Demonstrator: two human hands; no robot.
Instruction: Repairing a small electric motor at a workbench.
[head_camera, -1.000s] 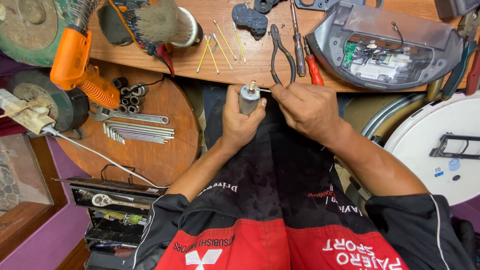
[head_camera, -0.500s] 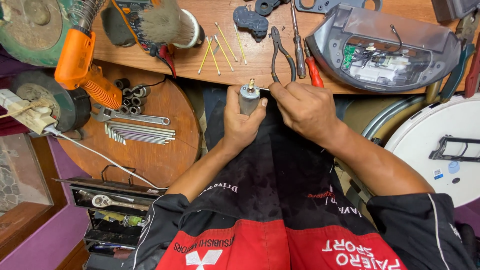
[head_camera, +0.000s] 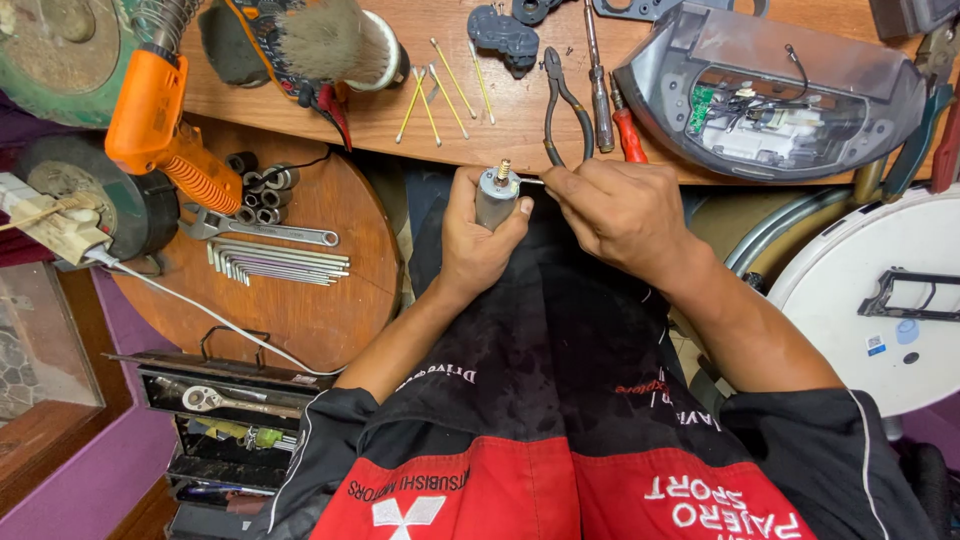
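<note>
In the head view, the left hand grips a small grey cylindrical metal motor upright over the lap, just below the wooden table edge. The right hand pinches a thin metal tool whose tip meets the motor's top. Black-handled pliers lie nearby on the table.

A grey cylindrical metal motor with a brass-coloured worm shaft sits above black-and-red work clothing lettered in white. An orange plastic heat gun, red-handled screwdriver and yellow thin sticks lie on the brown wooden surface.
</note>
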